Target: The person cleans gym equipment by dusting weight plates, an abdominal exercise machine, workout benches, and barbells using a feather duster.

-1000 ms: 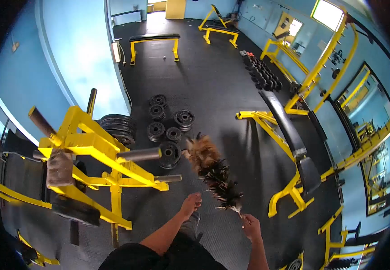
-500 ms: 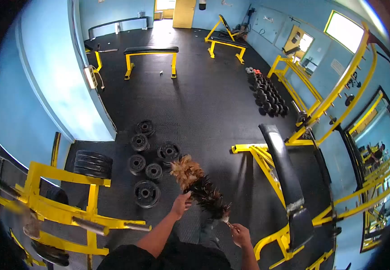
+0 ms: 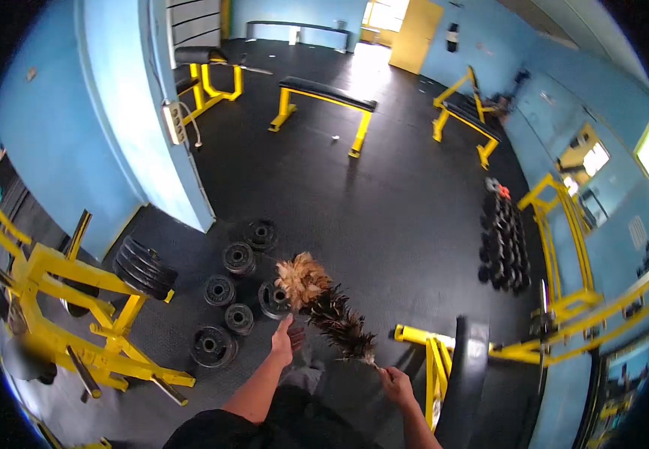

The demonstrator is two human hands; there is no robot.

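Compared with the view half a second earlier, the feather duster [image 3: 323,303] sits a little higher and more upright ahead of the body, the room has swung so the flat bench [image 3: 324,101] now lies near the top centre, and the left hand [image 3: 282,343] has closed in under the plumes. Duster: tan feathers at the tip, dark feathers toward the base, thin handle at the lower end. It should handle as very light, soft and springy; the plumes would crush or shed if squeezed, so the stiff handle is the proper hold. Right hand [image 3: 393,380]: fingers curled shut around the handle end, duster slanting up and to the left from it. Left hand: fingers loosely extended, fingertips at or just below the dark feathers; true contact cannot be told. Beyond the tip, weight plates [image 3: 239,260] lie scattered on the black rubber floor [image 3: 384,217]; a yellow machine frame [image 3: 70,299] stands well apart to the left.
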